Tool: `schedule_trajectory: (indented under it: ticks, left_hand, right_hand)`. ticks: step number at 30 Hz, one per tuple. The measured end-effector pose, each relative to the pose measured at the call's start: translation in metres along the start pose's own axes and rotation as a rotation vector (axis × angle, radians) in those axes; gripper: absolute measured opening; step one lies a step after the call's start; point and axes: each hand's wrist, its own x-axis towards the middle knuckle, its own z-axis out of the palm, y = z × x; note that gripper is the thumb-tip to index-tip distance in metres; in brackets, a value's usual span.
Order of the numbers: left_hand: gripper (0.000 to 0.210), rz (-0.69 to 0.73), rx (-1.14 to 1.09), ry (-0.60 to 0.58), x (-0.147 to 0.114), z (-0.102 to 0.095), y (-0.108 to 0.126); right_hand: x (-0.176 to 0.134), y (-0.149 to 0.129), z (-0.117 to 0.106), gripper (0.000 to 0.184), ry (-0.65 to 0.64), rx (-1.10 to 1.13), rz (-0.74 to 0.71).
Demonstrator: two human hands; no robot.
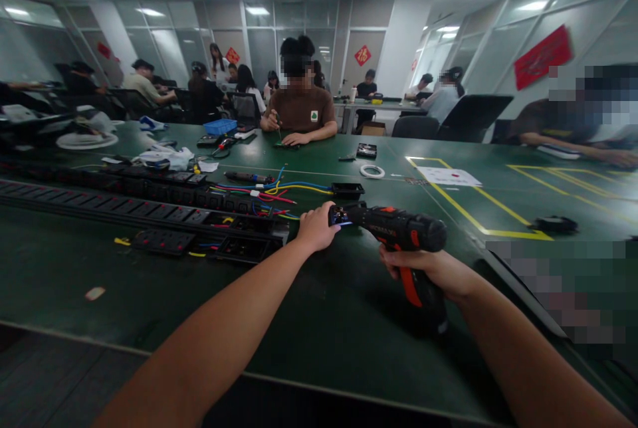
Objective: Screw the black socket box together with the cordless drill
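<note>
My right hand (pixel 433 270) is wrapped round the grip of a black and orange cordless drill (pixel 393 223). The drill lies nearly level, its nose pointing left. My left hand (pixel 318 227) is closed on a small black part with an exposed circuit board (pixel 339 215), just beyond the end of a long black power strip. The drill's nose is right at this part; I cannot tell whether they touch. Behind them lies a black box (pixel 347 189) with blue and yellow wires. Near my left forearm are a black socket block (pixel 162 242) and an open black housing (pixel 244 248).
The long power strips (pixel 100 201) stretch across the left of the green table (pixel 309 321). Farther back are a white tape roll (pixel 372 171), a paper sheet (pixel 448 176) and a blue basket (pixel 220 127). A co-worker (pixel 302 109) sits opposite; another sits at right.
</note>
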Motion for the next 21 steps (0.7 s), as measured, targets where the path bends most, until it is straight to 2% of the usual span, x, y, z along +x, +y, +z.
schedule_trajectory:
  ticks: [21]
  left_hand:
    - [0.059,-0.006,-0.007,-0.001,0.0012,-0.0002,-0.0002]
  right_hand:
    - [-0.0020,-0.0027,0.0037,0.034,-0.002,0.041,-0.003]
